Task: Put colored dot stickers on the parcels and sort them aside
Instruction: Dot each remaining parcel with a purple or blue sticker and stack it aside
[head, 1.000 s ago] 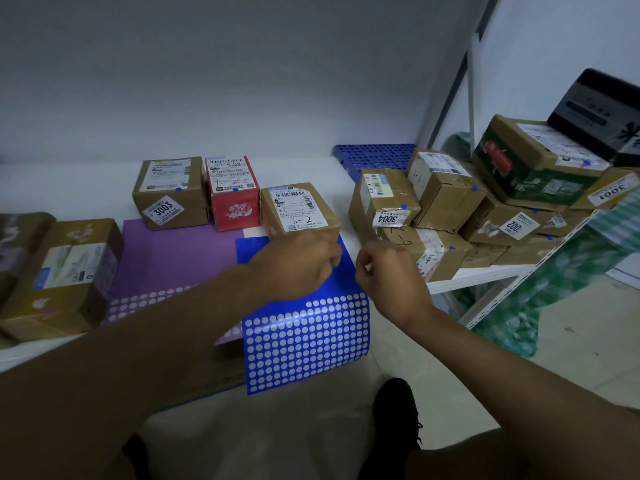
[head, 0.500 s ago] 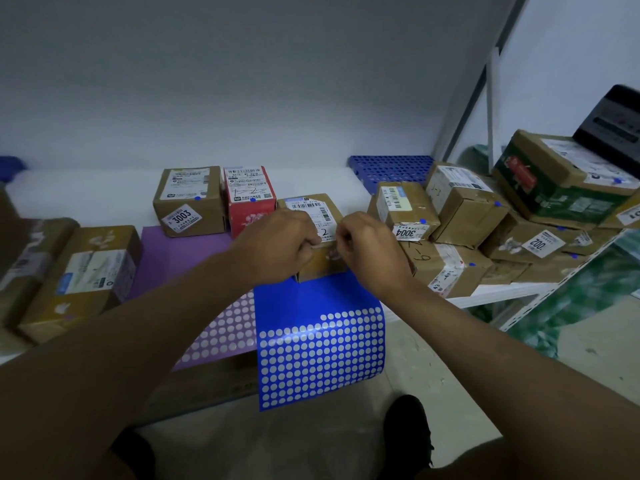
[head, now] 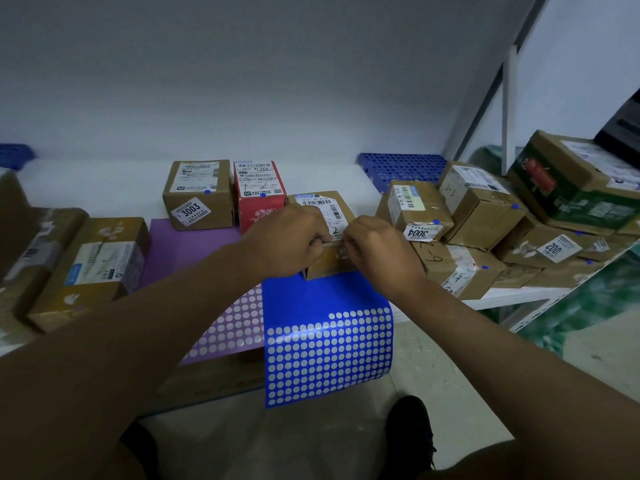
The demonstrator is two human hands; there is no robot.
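Both hands have closed in from a second ago and now meet at the brown parcel point(head: 320, 233). Left hand point(head: 289, 239) and right hand point(head: 375, 251) curl their fingers at its near top edge, each grip clenched on the box. Just below them, the blue sticker sheet point(head: 329, 341) hangs over the bench point(head: 104, 192) edge, beside the purple sheet point(head: 194, 251).

Brown parcel point(head: 329, 261) w/ white label upright on blue dot-sticker sheet point(head: 327, 341).
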